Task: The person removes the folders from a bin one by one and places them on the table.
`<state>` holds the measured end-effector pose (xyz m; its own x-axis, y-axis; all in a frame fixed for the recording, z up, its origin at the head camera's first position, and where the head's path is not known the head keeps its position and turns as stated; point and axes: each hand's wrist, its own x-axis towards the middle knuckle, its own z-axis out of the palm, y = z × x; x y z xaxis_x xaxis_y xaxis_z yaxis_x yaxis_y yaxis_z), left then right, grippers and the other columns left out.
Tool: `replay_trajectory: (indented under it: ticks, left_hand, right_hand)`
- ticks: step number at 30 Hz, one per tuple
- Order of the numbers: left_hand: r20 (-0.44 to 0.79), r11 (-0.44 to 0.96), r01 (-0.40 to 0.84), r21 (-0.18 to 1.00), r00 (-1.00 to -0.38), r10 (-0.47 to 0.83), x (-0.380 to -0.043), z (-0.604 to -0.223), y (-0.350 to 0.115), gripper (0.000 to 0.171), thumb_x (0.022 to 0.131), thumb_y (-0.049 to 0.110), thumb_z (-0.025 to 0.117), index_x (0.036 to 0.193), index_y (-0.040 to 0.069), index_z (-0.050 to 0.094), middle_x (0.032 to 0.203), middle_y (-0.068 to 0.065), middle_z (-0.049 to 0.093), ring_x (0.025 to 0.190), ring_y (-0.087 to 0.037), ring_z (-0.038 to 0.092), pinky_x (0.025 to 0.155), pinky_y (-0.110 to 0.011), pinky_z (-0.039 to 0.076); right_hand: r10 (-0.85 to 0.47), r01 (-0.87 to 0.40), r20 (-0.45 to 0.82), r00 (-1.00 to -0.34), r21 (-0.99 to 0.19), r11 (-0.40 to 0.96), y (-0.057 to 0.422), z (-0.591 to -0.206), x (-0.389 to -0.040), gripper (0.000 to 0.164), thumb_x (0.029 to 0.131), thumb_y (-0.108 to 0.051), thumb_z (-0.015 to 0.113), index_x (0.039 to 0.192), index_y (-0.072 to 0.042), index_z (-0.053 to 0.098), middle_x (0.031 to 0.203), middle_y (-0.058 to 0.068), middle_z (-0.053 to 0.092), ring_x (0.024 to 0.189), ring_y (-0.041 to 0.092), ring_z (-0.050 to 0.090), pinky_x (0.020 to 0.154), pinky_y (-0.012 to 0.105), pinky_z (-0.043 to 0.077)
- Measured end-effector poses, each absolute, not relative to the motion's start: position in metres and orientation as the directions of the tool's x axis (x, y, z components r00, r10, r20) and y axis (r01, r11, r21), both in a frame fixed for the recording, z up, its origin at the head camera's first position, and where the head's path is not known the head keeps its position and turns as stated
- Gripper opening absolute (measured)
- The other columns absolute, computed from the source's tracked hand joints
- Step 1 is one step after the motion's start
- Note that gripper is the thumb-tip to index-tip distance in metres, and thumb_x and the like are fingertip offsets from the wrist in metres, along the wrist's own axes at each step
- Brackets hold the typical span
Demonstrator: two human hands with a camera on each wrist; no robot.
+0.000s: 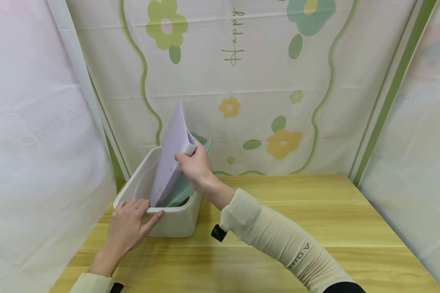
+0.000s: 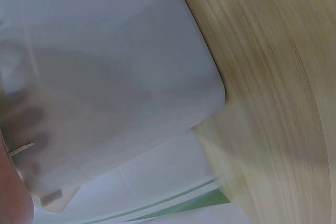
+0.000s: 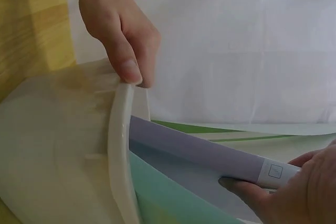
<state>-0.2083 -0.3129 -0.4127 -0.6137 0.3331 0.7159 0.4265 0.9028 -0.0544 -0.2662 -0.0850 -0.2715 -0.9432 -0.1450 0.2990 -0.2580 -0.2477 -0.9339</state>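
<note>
The white plastic bin [image 1: 174, 224] stands on a wood-grain tabletop [image 1: 278, 240]. At its near rim, the left hand [image 1: 130, 226] clasps the edge, thumb outside and fingers hooked over. Above the bin's right side, the right hand [image 1: 196, 165] pinches the labelled spine of a lilac file binder [image 1: 168, 158], which leans with its lower end inside the bin. A mint-green folder [image 1: 181, 190] slants beside it, also partly in the bin. Behind the bin hangs a flower-printed cloth [image 1: 205, 77].
</note>
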Motion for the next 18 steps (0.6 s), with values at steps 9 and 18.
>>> replay_trajectory:
  ticks: [9,18]
  left_hand:
    - [0.709,0.903,0.426,-0.060,-0.618,0.339,-0.209,-0.415,-0.313,0.048,0.096,0.059,0.059,0.076,0.019,0.041,0.068,0.010,0.035,0.060,-0.011,0.037,0.065,-0.035,0.033]
    - [0.718,0.902,0.429,-0.060,-0.609,0.337,-0.209,-0.413,-0.313,0.050,0.096,0.060,0.058,0.074,0.019,0.041,0.067,0.011,0.033,0.059,-0.010,0.035,0.064,-0.035,0.033]
  right_hand:
    - [-0.136,-0.264,0.305,-0.943,-0.930,-0.255,-0.073,-0.266,-0.271,0.039,0.088,0.008,0.059,0.126,0.000,0.060,0.118,0.021,0.066,0.097,0.024,0.064,0.082,0.040,0.053]
    - [-0.151,-0.259,0.307,-0.940,-0.926,-0.276,-0.065,-0.264,-0.273,0.042,0.089,0.008,0.058,0.129,-0.003,0.060,0.120,0.021,0.065,0.099,0.027,0.064,0.079,0.041,0.054]
